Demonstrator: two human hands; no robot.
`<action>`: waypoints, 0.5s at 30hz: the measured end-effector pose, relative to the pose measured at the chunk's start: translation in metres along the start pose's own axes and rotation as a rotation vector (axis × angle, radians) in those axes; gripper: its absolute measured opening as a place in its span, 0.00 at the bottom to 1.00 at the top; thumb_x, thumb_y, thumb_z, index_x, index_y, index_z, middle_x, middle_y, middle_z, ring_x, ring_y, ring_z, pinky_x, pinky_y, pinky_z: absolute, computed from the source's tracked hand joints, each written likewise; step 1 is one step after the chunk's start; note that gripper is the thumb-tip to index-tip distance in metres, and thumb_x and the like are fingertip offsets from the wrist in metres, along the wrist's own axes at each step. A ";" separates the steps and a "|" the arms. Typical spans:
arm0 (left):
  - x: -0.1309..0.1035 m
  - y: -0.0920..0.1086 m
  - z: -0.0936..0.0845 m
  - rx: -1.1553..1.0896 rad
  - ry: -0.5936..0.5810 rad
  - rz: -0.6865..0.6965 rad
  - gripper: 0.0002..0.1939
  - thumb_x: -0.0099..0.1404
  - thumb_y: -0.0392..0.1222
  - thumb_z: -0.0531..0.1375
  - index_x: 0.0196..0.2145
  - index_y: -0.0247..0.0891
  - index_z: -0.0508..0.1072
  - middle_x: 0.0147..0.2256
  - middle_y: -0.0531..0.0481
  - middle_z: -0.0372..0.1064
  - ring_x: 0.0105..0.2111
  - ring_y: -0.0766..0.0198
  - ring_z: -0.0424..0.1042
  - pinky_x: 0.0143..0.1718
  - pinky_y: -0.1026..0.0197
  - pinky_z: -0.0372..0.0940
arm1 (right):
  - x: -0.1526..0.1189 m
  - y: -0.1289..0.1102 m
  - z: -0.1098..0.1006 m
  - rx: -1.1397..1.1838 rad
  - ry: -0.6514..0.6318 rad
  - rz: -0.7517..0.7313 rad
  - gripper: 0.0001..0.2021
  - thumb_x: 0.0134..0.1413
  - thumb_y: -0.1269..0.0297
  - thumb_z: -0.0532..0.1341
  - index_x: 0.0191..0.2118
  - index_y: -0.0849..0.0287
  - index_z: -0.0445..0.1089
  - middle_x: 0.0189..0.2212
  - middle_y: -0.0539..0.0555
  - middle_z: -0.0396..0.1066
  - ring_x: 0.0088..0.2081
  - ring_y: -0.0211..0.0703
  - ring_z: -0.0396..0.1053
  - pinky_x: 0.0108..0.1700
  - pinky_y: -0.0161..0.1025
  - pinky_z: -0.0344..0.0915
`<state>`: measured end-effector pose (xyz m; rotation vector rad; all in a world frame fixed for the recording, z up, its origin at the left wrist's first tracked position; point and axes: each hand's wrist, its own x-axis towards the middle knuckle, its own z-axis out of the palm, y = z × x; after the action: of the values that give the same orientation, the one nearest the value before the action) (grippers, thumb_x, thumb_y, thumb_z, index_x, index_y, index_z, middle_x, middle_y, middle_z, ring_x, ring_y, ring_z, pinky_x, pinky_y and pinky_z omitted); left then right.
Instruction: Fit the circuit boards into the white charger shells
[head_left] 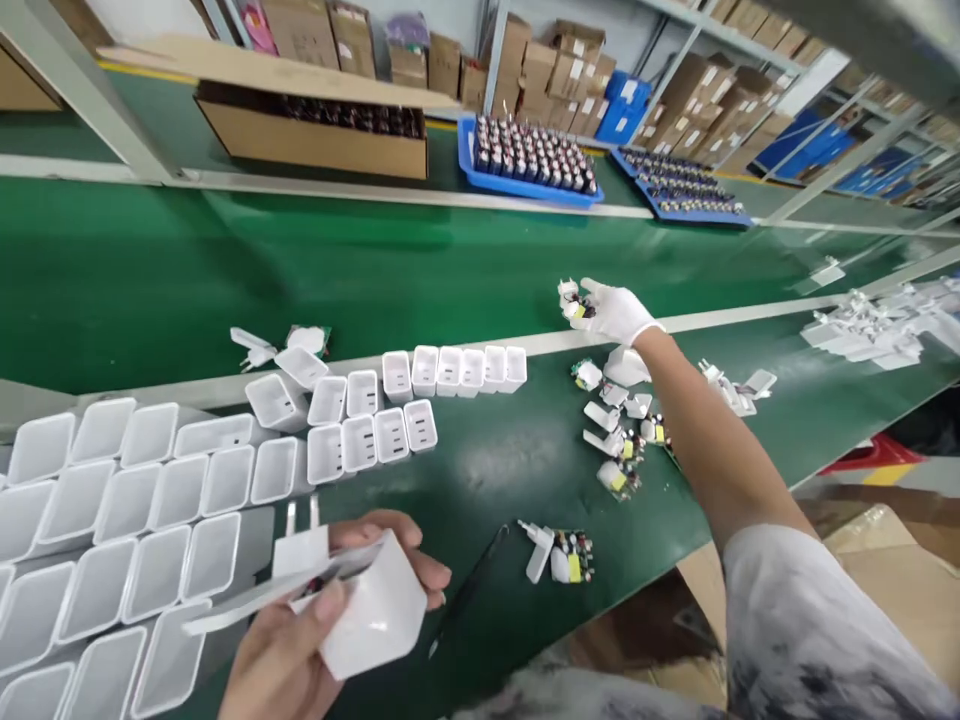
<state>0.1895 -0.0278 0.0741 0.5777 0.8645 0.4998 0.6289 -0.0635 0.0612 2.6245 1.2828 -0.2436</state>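
My left hand (281,645), bare, is closed around a white charger housing (384,612). A white plug cover (300,553) with two prongs sits tilted at the housing's opening; some dark parts show between them. Reaching out over the belt, my gloved right hand (619,316) pinches a small circuit board (576,304) with white and yellow parts. Below that hand, several circuit boards with plug covers (619,480) lie on the green bench. One more board (571,558) with its plug cover (538,550) rests closer to me, beside a thin black tool (471,590).
Rows of open white housings (146,500) fill the left side. The green belt (360,245) runs behind the bench. Beyond it stand a cardboard box (315,140) and blue trays (529,190) of dark parts. White plug pieces (870,330) are piled at far right.
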 end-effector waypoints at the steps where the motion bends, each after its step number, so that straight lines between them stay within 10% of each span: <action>1: -0.001 0.002 -0.001 -0.013 -0.014 0.019 0.15 0.50 0.52 0.71 0.31 0.41 0.76 0.37 0.46 0.75 0.32 0.49 0.77 0.30 0.48 0.75 | -0.015 -0.008 0.007 0.003 -0.005 -0.035 0.36 0.61 0.56 0.58 0.69 0.65 0.46 0.52 0.62 0.71 0.50 0.53 0.71 0.46 0.40 0.64; 10: -0.009 0.002 -0.007 -0.146 -0.108 0.196 0.11 0.57 0.53 0.68 0.35 0.45 0.81 0.39 0.47 0.78 0.43 0.48 0.78 0.44 0.43 0.75 | -0.157 -0.097 0.033 -0.126 0.067 -0.244 0.17 0.59 0.61 0.59 0.50 0.67 0.69 0.44 0.68 0.72 0.45 0.59 0.67 0.40 0.44 0.58; 15: -0.008 0.012 -0.007 -0.123 0.026 0.274 0.19 0.67 0.54 0.58 0.43 0.34 0.76 0.35 0.41 0.79 0.36 0.50 0.81 0.32 0.53 0.78 | -0.222 -0.160 0.056 -0.173 0.086 -0.952 0.10 0.59 0.70 0.57 0.46 0.61 0.69 0.38 0.59 0.71 0.37 0.48 0.66 0.35 0.41 0.55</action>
<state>0.1773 -0.0216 0.0829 0.5806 0.7770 0.8055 0.3644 -0.1506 0.0415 1.7126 2.3603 -0.1414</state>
